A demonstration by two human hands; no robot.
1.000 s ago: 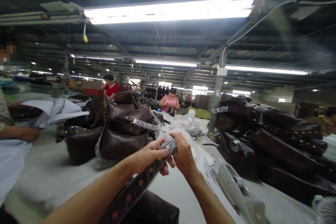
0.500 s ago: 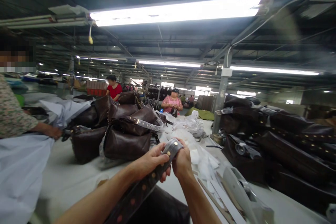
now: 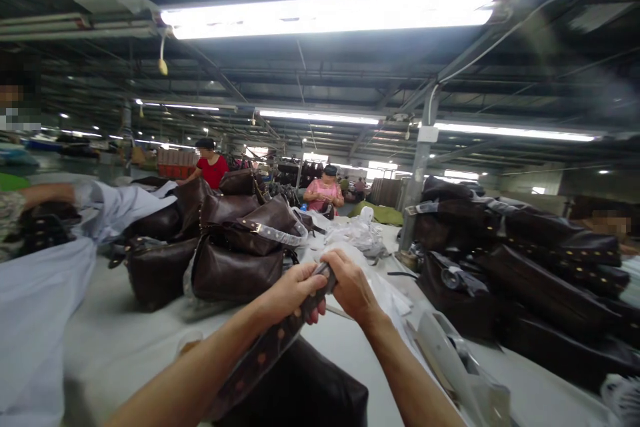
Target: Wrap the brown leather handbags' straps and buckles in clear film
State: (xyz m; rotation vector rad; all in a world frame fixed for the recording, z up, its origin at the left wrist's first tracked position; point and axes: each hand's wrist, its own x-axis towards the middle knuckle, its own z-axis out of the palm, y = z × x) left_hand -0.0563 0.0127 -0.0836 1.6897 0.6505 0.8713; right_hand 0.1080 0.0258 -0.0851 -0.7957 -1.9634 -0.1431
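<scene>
A dark studded bag strap (image 3: 263,355), wrapped in clear plastic film, runs up from the lower middle of the head view. My left hand (image 3: 293,291) is closed around it near its upper end, thumb on top. Beside it, my right hand (image 3: 354,285) has its fingers bent over the strap's end, knuckles up. What lies under those fingers is hidden. Below my hands rests a dark brown leather bag (image 3: 313,387) on the white table (image 3: 150,347).
Brown leather bags (image 3: 240,273) are heaped ahead on the left, and more bags (image 3: 550,293) on the right by a post (image 3: 416,180). A tape dispenser-like grey object (image 3: 460,360) lies near right. White wrapping (image 3: 355,237) lies beyond. Co-workers (image 3: 324,192) stand around.
My right hand has turned over, from cupping the strap's end to covering it from above. At left, a co-worker's arm has lifted among the white sheets. The view has shifted slightly.
</scene>
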